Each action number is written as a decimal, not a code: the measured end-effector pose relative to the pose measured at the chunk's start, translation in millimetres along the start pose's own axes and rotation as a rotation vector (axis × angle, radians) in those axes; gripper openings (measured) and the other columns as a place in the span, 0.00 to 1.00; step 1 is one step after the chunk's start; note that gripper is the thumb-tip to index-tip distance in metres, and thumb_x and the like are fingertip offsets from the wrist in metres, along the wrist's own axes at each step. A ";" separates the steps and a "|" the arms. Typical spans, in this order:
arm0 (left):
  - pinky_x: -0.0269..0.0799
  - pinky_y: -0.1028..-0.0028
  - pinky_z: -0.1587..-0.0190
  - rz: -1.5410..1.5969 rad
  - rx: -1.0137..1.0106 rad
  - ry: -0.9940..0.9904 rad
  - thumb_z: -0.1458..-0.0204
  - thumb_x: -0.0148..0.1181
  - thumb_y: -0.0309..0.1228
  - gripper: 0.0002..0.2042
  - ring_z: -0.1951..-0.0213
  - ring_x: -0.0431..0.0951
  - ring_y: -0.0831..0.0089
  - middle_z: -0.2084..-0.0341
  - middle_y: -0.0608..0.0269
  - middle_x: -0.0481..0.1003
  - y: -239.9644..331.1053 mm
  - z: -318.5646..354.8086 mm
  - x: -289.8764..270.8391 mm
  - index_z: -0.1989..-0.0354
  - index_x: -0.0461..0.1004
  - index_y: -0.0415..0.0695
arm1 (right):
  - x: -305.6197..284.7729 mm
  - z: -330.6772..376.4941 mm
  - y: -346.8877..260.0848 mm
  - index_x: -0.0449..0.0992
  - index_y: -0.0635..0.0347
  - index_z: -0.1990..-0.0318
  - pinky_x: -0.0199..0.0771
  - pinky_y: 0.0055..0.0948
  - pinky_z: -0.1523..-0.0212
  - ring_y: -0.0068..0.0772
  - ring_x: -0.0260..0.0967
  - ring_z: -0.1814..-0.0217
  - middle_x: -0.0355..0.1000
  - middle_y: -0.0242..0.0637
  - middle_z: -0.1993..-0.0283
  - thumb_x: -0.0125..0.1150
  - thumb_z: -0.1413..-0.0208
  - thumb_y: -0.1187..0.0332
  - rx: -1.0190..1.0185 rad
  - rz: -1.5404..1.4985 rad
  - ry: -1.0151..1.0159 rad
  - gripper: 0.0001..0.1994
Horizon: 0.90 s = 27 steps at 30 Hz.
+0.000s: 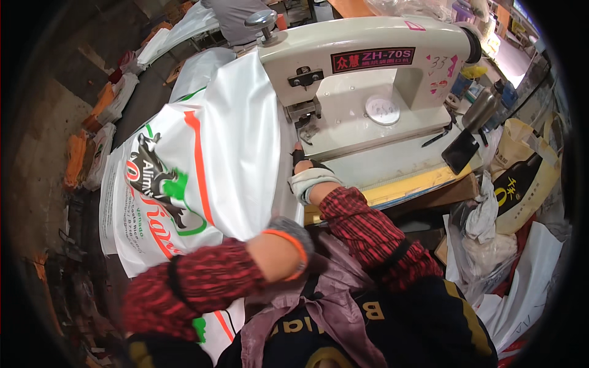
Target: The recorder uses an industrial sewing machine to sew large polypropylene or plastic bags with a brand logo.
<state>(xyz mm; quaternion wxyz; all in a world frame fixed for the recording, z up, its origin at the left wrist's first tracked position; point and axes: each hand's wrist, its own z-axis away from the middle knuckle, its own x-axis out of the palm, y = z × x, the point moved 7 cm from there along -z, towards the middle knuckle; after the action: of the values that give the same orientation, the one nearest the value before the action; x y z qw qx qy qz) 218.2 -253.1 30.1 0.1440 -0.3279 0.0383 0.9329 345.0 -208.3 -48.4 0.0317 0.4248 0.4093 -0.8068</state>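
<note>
- The right hand [305, 164], in a dark glove with a pale cuff, reaches forward to the foot of the sewing machine [368, 80]; its fingers lie on the edge of the white printed sack [202, 165] just below the needle area.
- Whether the right grip pinches the sack or only presses flat on it cannot be told, as the fingertips are mostly hidden by the cuff and the cloth.
- The left hand [288, 236], in a grey glove with an orange band at the wrist, is low and close to the body, against the lower edge of the sack; its grip faces away from the camera, so whether it is closed cannot be told.
- Both forearms wear red and black checked sleeves [362, 221].
- The sack is draped over the left end of the machine and hangs down to the left, its orange, green and black print facing up.
- The cream machine stands on a pale tabletop [399, 162] with a yellow front edge.
- To the right of the machine lie a dark flat tool [460, 151], a metal flask [480, 109] and a tan paper bag [521, 172].
- More white sacks [184, 30] are piled on the floor to the left and beyond the machine.
- Another person in a grey garment [236, 18] stands behind the machine at the top edge.
</note>
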 end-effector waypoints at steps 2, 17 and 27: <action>0.72 0.64 0.63 0.049 0.111 0.006 0.59 0.57 0.36 0.10 0.65 0.77 0.57 0.71 0.56 0.77 21.5 -25.4 3.1 0.68 0.78 0.49 | 7.8 3.5 3.5 0.69 0.64 0.56 0.70 0.47 0.62 0.56 0.70 0.60 0.70 0.60 0.62 0.45 0.47 0.58 -0.009 -0.036 -0.013 0.18; 0.71 0.65 0.63 -0.030 0.471 -0.248 0.59 0.54 0.31 0.10 0.65 0.76 0.57 0.67 0.54 0.75 33.0 -25.3 19.4 0.68 0.76 0.42 | 9.3 32.3 -11.2 0.59 0.64 0.46 0.71 0.42 0.70 0.51 0.71 0.70 0.72 0.53 0.71 0.48 0.51 0.64 -0.063 0.098 0.050 0.23; 0.61 0.60 0.50 -0.214 -0.053 0.065 0.68 0.61 0.32 0.19 0.62 0.74 0.67 0.69 0.64 0.74 -47.2 7.3 -70.1 0.61 0.73 0.50 | 2.5 14.7 19.3 0.49 0.55 0.38 0.69 0.42 0.67 0.53 0.69 0.67 0.70 0.53 0.66 0.48 0.49 0.63 -0.111 -0.090 0.058 0.30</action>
<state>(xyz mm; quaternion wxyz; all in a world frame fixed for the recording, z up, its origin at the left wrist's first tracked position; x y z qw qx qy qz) 279.8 -223.8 80.5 0.2327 -0.3638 -0.0172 0.9018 341.4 -230.5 -58.0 0.0071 0.4267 0.4726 -0.7710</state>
